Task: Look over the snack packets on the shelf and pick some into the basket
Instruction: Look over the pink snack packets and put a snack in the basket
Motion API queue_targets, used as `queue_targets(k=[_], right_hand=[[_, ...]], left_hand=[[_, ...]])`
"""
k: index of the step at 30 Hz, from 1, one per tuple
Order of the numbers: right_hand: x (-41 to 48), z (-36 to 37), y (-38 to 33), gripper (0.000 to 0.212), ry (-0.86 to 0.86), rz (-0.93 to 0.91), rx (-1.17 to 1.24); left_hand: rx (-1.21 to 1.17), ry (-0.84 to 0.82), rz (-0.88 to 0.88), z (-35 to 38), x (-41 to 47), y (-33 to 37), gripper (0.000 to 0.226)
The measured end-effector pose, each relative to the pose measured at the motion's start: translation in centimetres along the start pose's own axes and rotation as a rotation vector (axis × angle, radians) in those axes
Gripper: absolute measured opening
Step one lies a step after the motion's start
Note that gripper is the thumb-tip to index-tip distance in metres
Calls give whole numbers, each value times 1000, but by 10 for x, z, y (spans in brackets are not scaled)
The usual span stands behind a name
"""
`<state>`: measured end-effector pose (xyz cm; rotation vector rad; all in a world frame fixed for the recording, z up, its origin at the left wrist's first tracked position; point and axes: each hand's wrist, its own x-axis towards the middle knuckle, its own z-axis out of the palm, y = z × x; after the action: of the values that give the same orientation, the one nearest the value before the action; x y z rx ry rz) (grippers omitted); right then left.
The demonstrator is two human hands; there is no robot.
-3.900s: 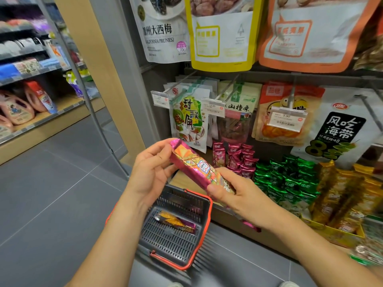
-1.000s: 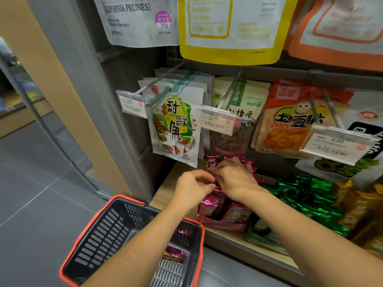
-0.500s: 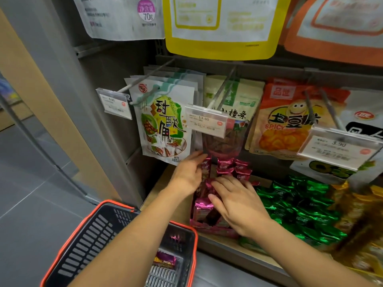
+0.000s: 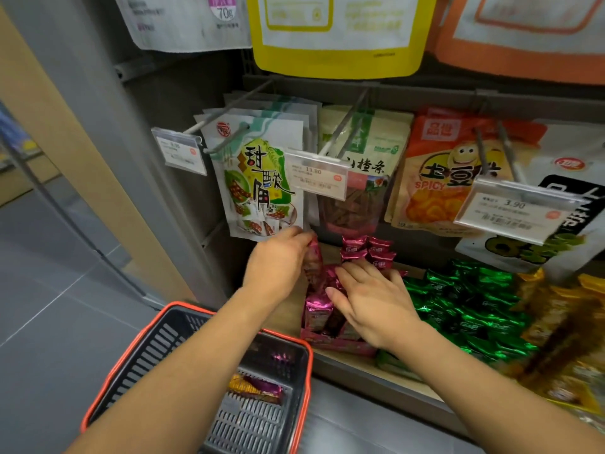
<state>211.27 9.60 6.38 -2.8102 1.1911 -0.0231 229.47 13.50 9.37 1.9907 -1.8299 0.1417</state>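
Note:
A pink display box of small pink snack packets sits on the low shelf. My left hand reaches in at the box's left side, its fingers curled round one upright pink packet; blur hides the exact grip. My right hand lies flat on the packets in the middle of the box, fingers straight. Below the shelf edge hangs the grey basket with an orange rim, under my left forearm. One pink and orange packet lies on its bottom.
Green packets and yellow packets fill the shelf to the right. Bags on hooks with price tags hang just above my hands. A grey upright and a wooden panel stand left; grey floor tiles lie below.
Earlier both hands held a long pink packet in front of the shelf; now both are down in the pink box. In the last half second my left hand closed round a packet.

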Motion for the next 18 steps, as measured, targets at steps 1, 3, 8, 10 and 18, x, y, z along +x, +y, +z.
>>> queue_targets(k=[1, 3, 8, 10, 18], right_hand=[[-1, -2, -1, 63, -20, 7, 9], [-4, -10, -3, 62, -40, 17, 50], [-16, -51, -14, 57, -15, 4, 230], [-25, -76, -23, 54, -5, -29, 467], [-117, -134, -59, 50, -204, -346, 1023]], left_hand=[[20, 59, 38, -15, -7, 1, 31], [42, 155, 111, -46, -23, 5, 30], [110, 333, 204, -121, -70, 14, 24], [56, 442, 196, -145, -85, 23, 19], [-775, 692, -337, -186, -113, 77, 13]])
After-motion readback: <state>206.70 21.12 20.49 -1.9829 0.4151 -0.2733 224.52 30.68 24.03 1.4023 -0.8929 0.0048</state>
